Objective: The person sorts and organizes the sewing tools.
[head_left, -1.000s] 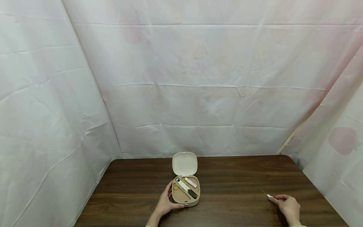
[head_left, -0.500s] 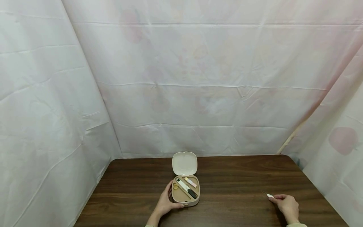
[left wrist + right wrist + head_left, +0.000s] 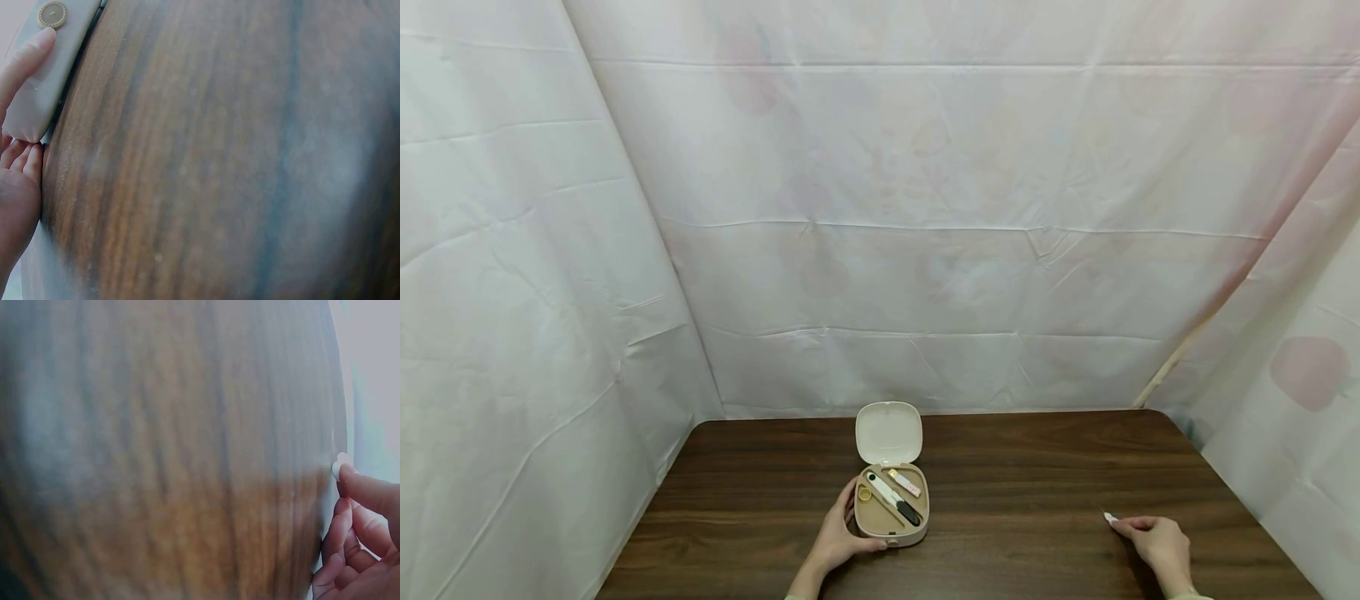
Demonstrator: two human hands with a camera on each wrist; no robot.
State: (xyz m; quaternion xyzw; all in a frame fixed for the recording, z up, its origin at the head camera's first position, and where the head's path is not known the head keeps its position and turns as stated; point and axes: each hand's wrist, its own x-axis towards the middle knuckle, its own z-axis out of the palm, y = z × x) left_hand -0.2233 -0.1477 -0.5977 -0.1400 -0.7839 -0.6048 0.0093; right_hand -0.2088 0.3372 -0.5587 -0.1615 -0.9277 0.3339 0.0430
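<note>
A small square box stands on the brown wood-grain table, its white lid tipped back. My left hand grips the box at its left side, the thumb by the round button on the front wall. In the beige tray lie a white tool with a black end, a gold ring and a small pale pink-and-white piece with a yellow end. Well to the right, my right hand pinches a small white needle threader between thumb and finger, its thin wire pointing away.
Pale fabric with faint pink prints hangs behind the table and at both sides. The table's back edge runs just behind the raised lid. Bare wood lies between the two hands.
The needle threader has turned slightly in my right fingers, its white handle showing narrower and its wire fainter. The right hand has shifted very little; the left hand and box stay put.
</note>
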